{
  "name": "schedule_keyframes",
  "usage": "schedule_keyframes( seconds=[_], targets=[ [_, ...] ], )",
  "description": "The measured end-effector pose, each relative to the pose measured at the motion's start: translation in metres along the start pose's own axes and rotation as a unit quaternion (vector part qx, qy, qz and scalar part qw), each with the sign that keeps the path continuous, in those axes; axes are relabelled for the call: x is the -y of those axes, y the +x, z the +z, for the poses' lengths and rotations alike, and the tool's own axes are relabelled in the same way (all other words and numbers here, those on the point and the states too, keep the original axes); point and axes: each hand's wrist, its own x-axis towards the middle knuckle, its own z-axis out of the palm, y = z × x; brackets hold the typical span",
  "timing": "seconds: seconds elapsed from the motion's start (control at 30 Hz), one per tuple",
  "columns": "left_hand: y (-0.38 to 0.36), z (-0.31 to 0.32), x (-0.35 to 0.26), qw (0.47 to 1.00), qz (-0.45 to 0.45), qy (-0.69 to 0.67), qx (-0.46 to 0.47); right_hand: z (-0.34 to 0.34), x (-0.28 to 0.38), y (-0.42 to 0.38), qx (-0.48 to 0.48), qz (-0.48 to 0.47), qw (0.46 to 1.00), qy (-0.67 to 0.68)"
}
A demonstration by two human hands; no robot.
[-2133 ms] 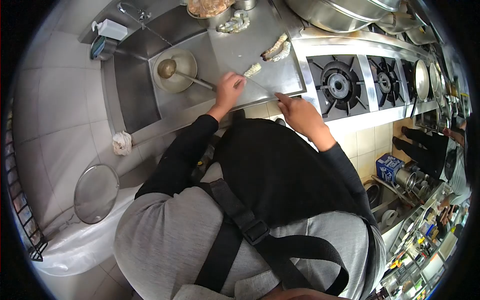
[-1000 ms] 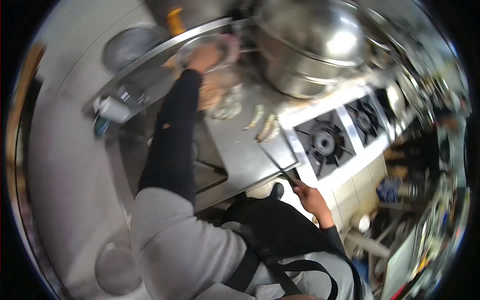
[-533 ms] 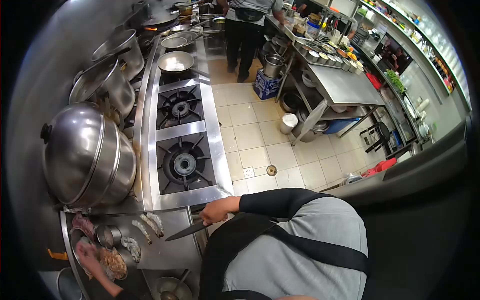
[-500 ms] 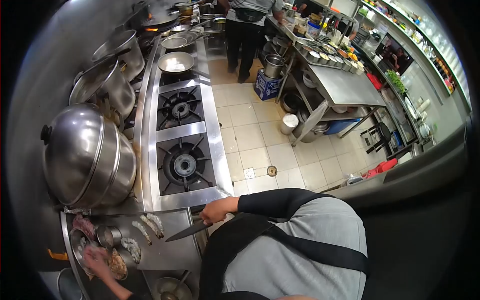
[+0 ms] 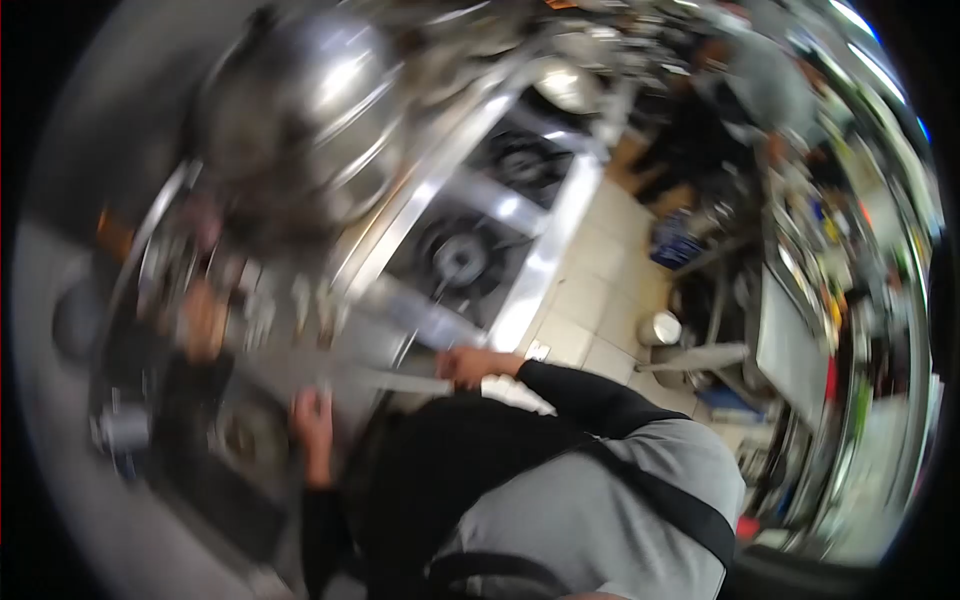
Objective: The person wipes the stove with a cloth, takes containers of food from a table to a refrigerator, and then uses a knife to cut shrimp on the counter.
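Note:
My right hand (image 5: pixel 465 368) is closed around the handle of a knife (image 5: pixel 405 381), whose blade points left over the edge of the metal worktop. My left hand (image 5: pixel 312 418) is left of the blade, near a pan (image 5: pixel 250 435); its fingers are smeared by motion. Beyond it on the worktop lie shelled prawns (image 5: pixel 310 312) with tails, heavily blurred. To their left is an orange-brown patch (image 5: pixel 205 318) that I cannot make out clearly.
A large domed steel pot (image 5: pixel 310 110) stands behind the worktop. Gas burners (image 5: pixel 460 258) run alongside. Across the tiled floor (image 5: pixel 575 300) are a steel table (image 5: pixel 795 345) and a white tub (image 5: pixel 660 328). A co-worker (image 5: pixel 765 85) stands at the far end.
The view has swung round and blurred. My left hand has left the bowl at the far left and come nearer my body, toward the knife. My right hand still holds the knife.

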Motion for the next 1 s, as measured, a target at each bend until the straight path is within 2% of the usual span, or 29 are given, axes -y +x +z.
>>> schedule_keyframes(
  seconds=[0.03,0.07,0.1,0.13,0.17,0.2,0.23,0.27,0.3,0.37,0.53,0.6,0.63,0.7,0.73,0.8,1.0],
  targets=[
    [0.003,-0.003,-0.002,0.999,-0.022,0.0,0.027,-0.004,-0.003,-0.001,-0.012,0.061,0.995,0.077],
    [0.009,-0.009,-0.018,0.996,-0.055,-0.063,0.014,-0.009,0.066,-0.011,-0.061,0.122,0.991,-0.014],
    [0.015,-0.013,-0.021,0.996,-0.072,-0.023,0.04,-0.007,0.067,-0.004,-0.075,0.175,0.982,0.001],
    [0.014,-0.001,0.003,0.984,-0.129,-0.097,0.072,-0.006,0.063,-0.002,-0.097,0.178,0.979,0.003],
    [0.016,-0.004,0.009,0.989,-0.115,-0.02,0.09,-0.014,0.102,0.0,-0.08,0.239,0.967,0.026],
    [0.022,-0.013,-0.008,0.984,-0.136,-0.046,0.109,-0.009,0.093,-0.003,-0.124,0.16,0.978,0.042],
    [0.019,-0.02,-0.011,0.982,-0.152,-0.01,0.114,-0.003,0.119,0.0,-0.122,0.225,0.963,0.085],
    [0.025,-0.026,-0.015,0.977,-0.153,-0.026,0.145,-0.004,0.125,0.005,-0.117,0.237,0.962,0.074],
    [0.027,-0.03,-0.018,0.972,-0.146,-0.048,0.177,-0.005,0.119,0.008,-0.1,0.22,0.969,0.057],
    [0.029,-0.027,-0.013,0.97,-0.155,-0.048,0.181,-0.005,0.135,0.018,-0.08,0.204,0.976,-0.007],
    [0.038,-0.019,-0.007,0.97,-0.151,-0.048,0.183,-0.001,0.128,0.035,-0.069,0.204,0.976,0.008],
    [0.041,-0.019,-0.017,0.964,-0.211,-0.064,0.15,0.0,0.128,0.031,-0.062,0.208,0.976,-0.012],
    [0.044,-0.019,-0.021,0.964,-0.211,-0.063,0.15,0.001,0.128,0.029,-0.056,0.214,0.975,-0.033],
    [0.046,-0.012,-0.026,0.942,-0.289,-0.115,0.124,0.0,0.13,0.031,-0.058,0.219,0.974,-0.031],
    [0.048,-0.004,-0.022,0.942,-0.288,-0.117,0.126,0.0,0.131,0.036,-0.066,0.205,0.976,-0.039],
    [0.054,0.009,-0.014,0.902,-0.336,-0.271,0.029,0.002,0.135,0.045,-0.084,0.193,0.975,-0.066],
    [0.058,0.013,-0.028,0.913,-0.339,-0.226,-0.003,0.018,0.136,0.021,-0.096,0.197,0.969,-0.114]
  ],
)
